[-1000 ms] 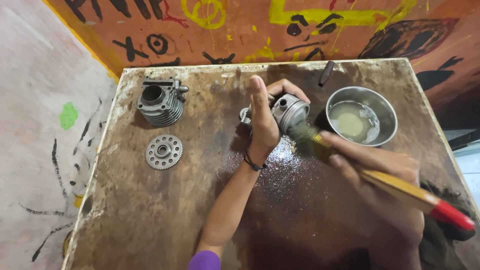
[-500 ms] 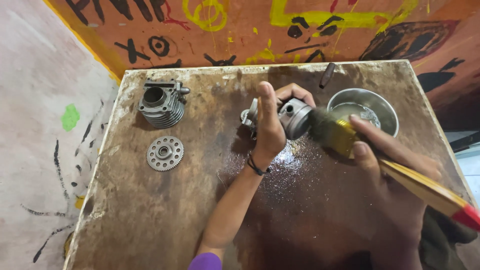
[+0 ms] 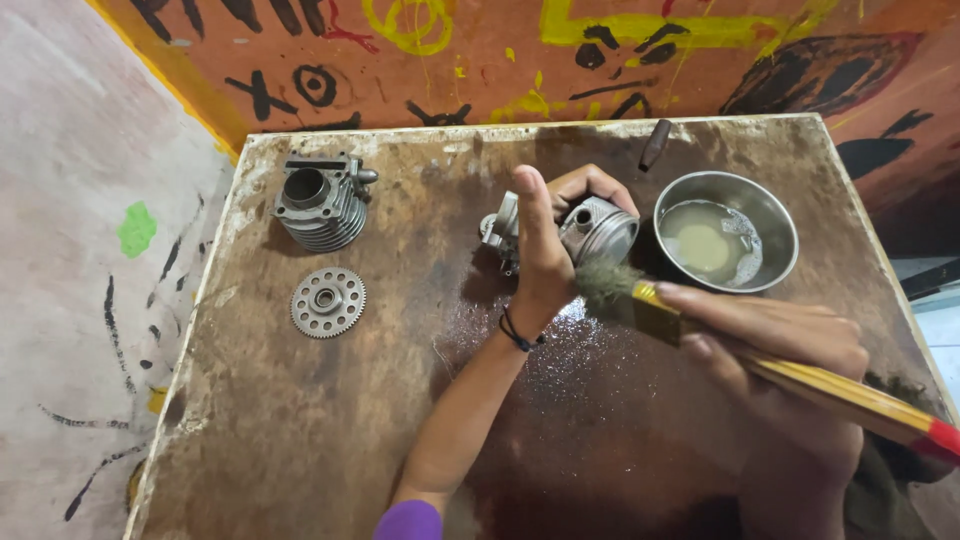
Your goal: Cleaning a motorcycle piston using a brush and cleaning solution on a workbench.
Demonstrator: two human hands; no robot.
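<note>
The left hand (image 3: 545, 250) gripped the piston (image 3: 597, 228) mid-table while the right hand (image 3: 775, 335), fingers wrapped around the paintbrush (image 3: 700, 330), had drawn its bristles back from the steel bowl (image 3: 770, 215) to the piston's skirt — wet scrubbing underway! Cylinder (image 3: 320, 205) and gear (image 3: 328, 302) sat well left, with bare table (image 3: 300, 430) nearer the person.

Yellow-handled, red-tipped brush (image 3: 760, 365); silvery grey piston (image 3: 598, 230); stained brown table (image 3: 300, 430).
</note>
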